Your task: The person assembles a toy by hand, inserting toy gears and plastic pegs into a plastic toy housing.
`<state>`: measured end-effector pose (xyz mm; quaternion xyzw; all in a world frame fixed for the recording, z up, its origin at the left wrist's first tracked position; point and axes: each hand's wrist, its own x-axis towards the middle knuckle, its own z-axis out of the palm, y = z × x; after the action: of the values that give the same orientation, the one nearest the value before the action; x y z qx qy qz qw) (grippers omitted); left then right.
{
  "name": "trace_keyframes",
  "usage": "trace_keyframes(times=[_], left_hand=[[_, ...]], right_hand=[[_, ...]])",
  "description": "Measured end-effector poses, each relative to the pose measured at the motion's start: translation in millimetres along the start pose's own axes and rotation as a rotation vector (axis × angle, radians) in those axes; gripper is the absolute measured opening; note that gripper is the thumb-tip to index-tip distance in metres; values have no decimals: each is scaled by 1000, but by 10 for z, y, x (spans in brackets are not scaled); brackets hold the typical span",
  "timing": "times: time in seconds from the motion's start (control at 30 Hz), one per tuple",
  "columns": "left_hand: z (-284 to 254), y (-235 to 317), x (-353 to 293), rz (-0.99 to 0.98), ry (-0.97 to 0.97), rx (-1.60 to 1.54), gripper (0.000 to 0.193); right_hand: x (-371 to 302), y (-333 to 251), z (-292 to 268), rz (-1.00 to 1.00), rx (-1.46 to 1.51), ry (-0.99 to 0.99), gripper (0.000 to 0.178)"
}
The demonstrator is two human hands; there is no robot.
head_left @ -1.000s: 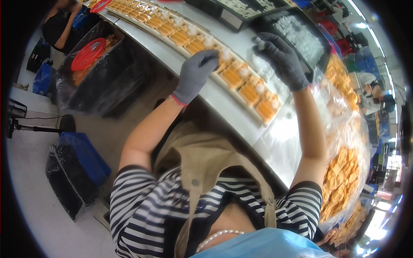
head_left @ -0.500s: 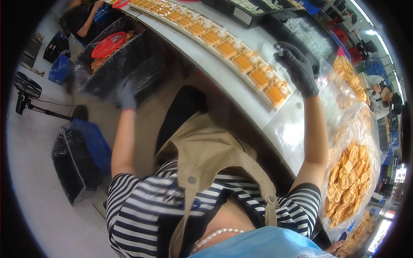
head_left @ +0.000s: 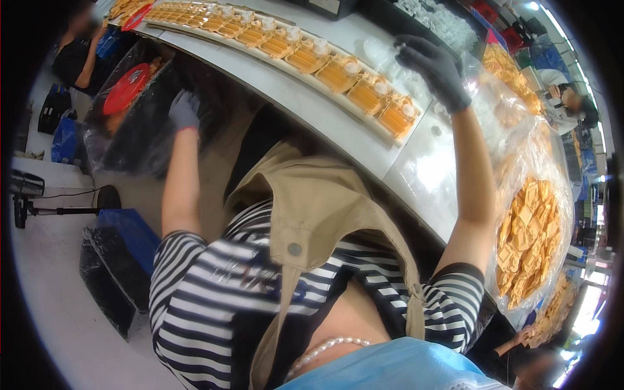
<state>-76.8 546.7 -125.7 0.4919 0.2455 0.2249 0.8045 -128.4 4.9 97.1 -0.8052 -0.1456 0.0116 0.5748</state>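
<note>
My right hand (head_left: 434, 71), in a dark grey glove, is raised over the white table (head_left: 364, 123) near the end of a long row of orange plastic pieces (head_left: 336, 75). Its fingers curl together; what they hold, if anything, is hidden. Small white parts (head_left: 351, 67) sit on the nearer orange pieces, and loose white parts (head_left: 383, 55) lie beside that hand. My left hand (head_left: 184, 110), in a lighter grey glove, hangs off the table's left side with fingers loosely extended and nothing visible in them. Close to it stands a plastic-lined black bin (head_left: 140, 133).
A red round lid (head_left: 127, 89) rests on the bin. On the right stands a clear bag of orange pieces (head_left: 530, 237); a black crate holds white parts (head_left: 439, 23) at the back. A fan (head_left: 26, 195) and black box (head_left: 107, 279) stand left. Other people work nearby.
My right hand has moved left and farther over the table; the small white part seen at its fingers no longer shows. My left hand has moved up slightly. The whole view has shifted.
</note>
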Motion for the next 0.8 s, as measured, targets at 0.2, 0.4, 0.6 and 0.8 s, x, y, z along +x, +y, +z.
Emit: trace_keyframes(times=[0.2, 0.4, 0.6, 0.8], left_hand=[[515, 510, -727, 127, -200, 37, 29], [621, 726, -1127, 280, -288, -13, 27], [1067, 773, -1432, 450, -438, 95, 24], [1579, 500, -1329, 637, -484, 243, 19]], right_hand=[[-294, 92, 119, 31, -120, -11, 40], [-71, 32, 239, 59, -104, -36, 38], [225, -10, 357, 41, -572, -86, 35], [644, 32, 404, -60, -734, -306, 38]])
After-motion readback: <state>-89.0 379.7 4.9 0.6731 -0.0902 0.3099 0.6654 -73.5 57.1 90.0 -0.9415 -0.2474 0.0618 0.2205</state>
